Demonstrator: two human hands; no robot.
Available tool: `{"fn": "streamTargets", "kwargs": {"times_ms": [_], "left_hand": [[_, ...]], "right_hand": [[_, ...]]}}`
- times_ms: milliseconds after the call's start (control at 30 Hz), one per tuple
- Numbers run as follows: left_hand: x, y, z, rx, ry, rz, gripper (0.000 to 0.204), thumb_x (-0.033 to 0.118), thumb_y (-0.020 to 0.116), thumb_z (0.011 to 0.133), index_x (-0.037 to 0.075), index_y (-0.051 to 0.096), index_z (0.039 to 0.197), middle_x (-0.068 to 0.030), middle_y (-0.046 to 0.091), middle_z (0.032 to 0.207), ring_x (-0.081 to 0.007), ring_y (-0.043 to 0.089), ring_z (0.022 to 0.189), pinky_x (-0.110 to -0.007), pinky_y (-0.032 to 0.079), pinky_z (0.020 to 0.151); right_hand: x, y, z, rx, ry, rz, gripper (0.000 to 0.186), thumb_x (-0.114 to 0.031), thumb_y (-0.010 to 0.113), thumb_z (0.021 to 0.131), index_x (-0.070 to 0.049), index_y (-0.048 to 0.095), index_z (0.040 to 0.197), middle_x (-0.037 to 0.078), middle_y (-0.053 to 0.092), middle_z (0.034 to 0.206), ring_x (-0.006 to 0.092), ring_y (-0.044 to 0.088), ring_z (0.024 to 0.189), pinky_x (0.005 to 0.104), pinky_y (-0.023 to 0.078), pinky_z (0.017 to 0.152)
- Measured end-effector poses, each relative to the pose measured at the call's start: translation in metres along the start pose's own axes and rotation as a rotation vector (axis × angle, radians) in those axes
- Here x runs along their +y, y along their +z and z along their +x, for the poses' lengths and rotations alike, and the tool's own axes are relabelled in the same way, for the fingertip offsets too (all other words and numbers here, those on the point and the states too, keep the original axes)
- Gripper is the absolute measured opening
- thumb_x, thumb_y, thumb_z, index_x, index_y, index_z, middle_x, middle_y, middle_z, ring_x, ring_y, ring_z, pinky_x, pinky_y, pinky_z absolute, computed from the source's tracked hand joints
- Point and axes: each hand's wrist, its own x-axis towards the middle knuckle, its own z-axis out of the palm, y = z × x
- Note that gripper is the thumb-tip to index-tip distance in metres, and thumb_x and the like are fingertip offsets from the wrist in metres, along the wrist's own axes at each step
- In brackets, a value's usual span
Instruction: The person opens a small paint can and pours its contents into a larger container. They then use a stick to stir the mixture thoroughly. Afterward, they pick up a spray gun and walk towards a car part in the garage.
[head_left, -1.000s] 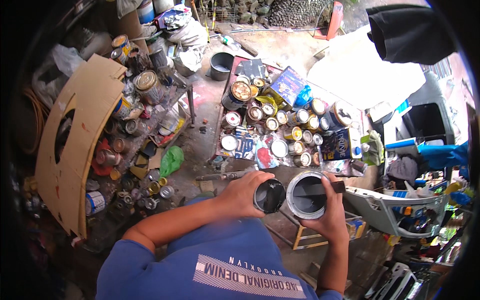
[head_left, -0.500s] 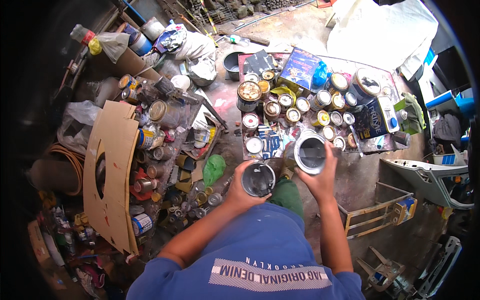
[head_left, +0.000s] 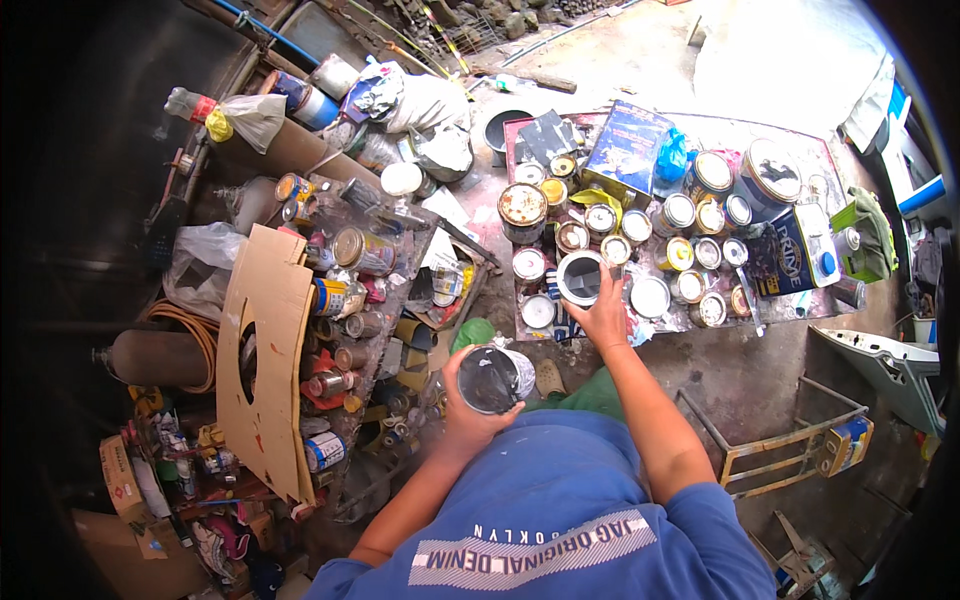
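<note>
My left hand [head_left: 470, 420] is closed round an open paint can [head_left: 491, 379] in front of my belly. Dark grey paint coats the inside of this can, and its side is smeared pale. A second open can [head_left: 582, 279], with a whitish rim and a grey inside, is gripped in my right hand [head_left: 603, 317] at the near edge of the paint table [head_left: 790, 323]. Around it are a can with a white lid [head_left: 650, 297], another pale-lidded can [head_left: 538, 312] and several small tins. Whether the gripped can rests on the table is hidden.
Behind the small tins stand a blue rectangular tin [head_left: 625, 150] and a large paint can [head_left: 770, 172]. A dark blue jug [head_left: 795, 250] is at the right. Cardboard sheets [head_left: 262, 360] lean over a crowded bench on the left. A metal frame [head_left: 780, 450] stands at lower right.
My right hand has carried its can forward and left to the table's near edge. My left hand has drawn the grey-paint can lower, nearer my body. The view has shifted left.
</note>
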Motion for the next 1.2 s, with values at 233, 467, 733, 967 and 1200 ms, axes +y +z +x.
{"fn": "streamTargets", "kwargs": {"times_ms": [233, 467, 733, 967, 1200], "left_hand": [[-0.004, 0.020, 0.016, -0.041, 0.036, -0.039, 0.103, 0.003, 0.090, 0.065, 0.008, 0.026, 0.146, -0.0172, 0.046, 0.142, -0.0263, 0.051, 0.131, -0.041, 0.044, 0.111], [-0.022, 0.040, 0.025, -0.076, 0.083, -0.019, 0.103, 0.002, 0.090, 0.066, 0.007, 0.026, 0.147, -0.0143, 0.044, 0.137, -0.0251, 0.052, 0.126, -0.040, 0.045, 0.109], [-0.032, 0.041, 0.024, -0.121, 0.048, -0.066, 0.102, 0.003, 0.091, 0.065, 0.007, 0.028, 0.145, -0.0130, 0.043, 0.135, -0.0236, 0.053, 0.124, -0.038, 0.045, 0.107], [-0.036, 0.043, 0.025, -0.114, 0.069, -0.047, 0.102, 0.005, 0.091, 0.064, 0.007, 0.029, 0.145, -0.0130, 0.047, 0.132, -0.0235, 0.054, 0.123, -0.038, 0.046, 0.106], [-0.041, 0.050, 0.027, -0.100, 0.111, -0.067, 0.101, 0.004, 0.091, 0.066, 0.006, 0.028, 0.145, -0.0140, 0.048, 0.132, -0.0240, 0.054, 0.123, -0.038, 0.045, 0.106]], "right_hand": [[0.019, -0.007, -0.005, 0.090, -0.164, -0.122, 0.103, -0.046, 0.091, 0.066, -0.021, 0.040, 0.153, 0.029, 0.019, 0.162, 0.0497, 0.035, 0.142, 0.0549, 0.035, 0.114], [0.022, -0.030, -0.009, -0.063, -0.147, -0.061, 0.118, -0.044, 0.096, 0.057, -0.013, 0.037, 0.154, 0.029, 0.016, 0.162, 0.0477, 0.035, 0.144, 0.0490, 0.043, 0.111], [0.017, -0.030, -0.011, -0.064, -0.092, 0.169, 0.073, -0.042, 0.086, 0.078, -0.018, 0.060, 0.141, 0.021, 0.023, 0.163, 0.0382, 0.043, 0.138, 0.0433, 0.043, 0.108], [0.033, -0.023, 0.013, -0.049, 0.069, 0.700, 0.046, -0.040, 0.055, 0.103, 0.000, 0.077, 0.103, 0.022, 0.039, 0.154, 0.0338, 0.038, 0.143, 0.0386, 0.030, 0.116], [-0.022, -0.068, 0.002, 0.346, -0.027, 0.438, 0.021, -0.020, 0.067, 0.095, 0.001, 0.067, 0.092, 0.024, 0.050, 0.136, 0.0332, 0.048, 0.131, 0.0387, 0.038, 0.107]]}}
